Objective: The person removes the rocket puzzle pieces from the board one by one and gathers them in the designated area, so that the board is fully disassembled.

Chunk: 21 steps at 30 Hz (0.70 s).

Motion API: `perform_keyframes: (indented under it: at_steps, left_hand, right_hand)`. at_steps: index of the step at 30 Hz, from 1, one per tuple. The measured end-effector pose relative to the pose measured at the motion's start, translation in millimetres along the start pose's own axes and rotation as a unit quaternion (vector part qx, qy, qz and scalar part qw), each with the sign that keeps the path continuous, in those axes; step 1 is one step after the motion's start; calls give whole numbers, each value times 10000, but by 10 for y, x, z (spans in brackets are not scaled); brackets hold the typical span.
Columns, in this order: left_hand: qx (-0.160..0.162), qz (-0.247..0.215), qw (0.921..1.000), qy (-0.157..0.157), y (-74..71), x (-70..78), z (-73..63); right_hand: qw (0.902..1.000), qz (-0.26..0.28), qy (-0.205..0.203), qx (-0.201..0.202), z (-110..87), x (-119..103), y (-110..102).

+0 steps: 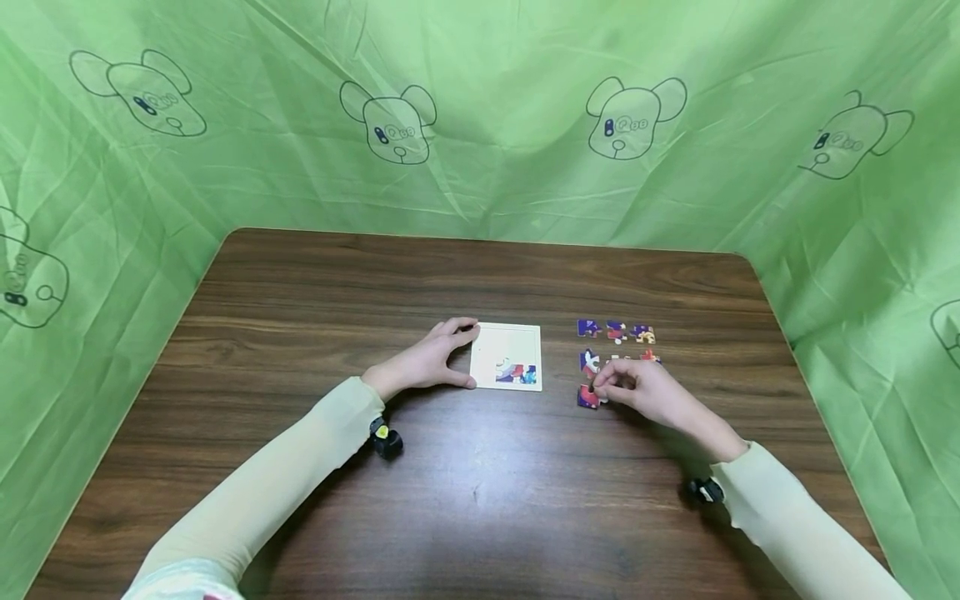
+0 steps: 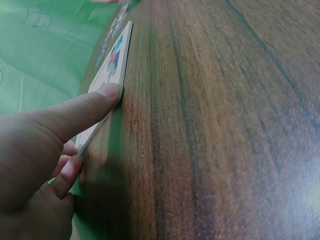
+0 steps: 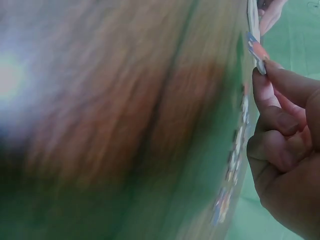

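Observation:
My left hand (image 1: 427,360) holds a square white puzzle tray (image 1: 491,342) by its left side, thumb at the near corner and fingers at the far one. Joined jigsaw pieces (image 1: 517,374) with a colourful picture fill the tray's lower right; its remaining surface is plain white. To the right of the tray, my right hand (image 1: 651,392) pinches a red and purple jigsaw piece (image 1: 588,398) between thumb and index finger. In the right wrist view this puzzle piece (image 3: 256,52) is tilted up from the fingertips, the other fingers curled below.
Loose jigsaw pieces (image 1: 617,331) lie in rows right of the tray, some partly behind the right hand. The brown wood-grain table (image 1: 480,500) has green printed cloth (image 1: 510,125) hanging around it. A dark wrist camera (image 1: 387,440) sits under the left sleeve.

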<state>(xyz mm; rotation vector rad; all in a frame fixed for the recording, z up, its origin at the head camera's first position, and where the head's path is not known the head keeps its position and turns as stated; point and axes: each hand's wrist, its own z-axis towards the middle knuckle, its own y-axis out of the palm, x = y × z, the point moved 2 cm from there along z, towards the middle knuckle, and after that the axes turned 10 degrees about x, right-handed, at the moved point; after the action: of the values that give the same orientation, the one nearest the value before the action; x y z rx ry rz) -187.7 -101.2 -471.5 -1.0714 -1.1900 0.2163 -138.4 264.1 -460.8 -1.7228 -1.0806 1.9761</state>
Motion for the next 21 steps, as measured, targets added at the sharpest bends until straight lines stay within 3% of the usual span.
perform_keyframes:
  at_steps: [6,21]
  left_hand:
    - [-11,24,10000,9,-7,5,2]
    - [-44,31,10000,-8,-2,-5,3]
  right_hand:
    - [9998,-31,123,-127,-46,44,2]
    - [9982,-223,-71,-545,-5,58,-44]
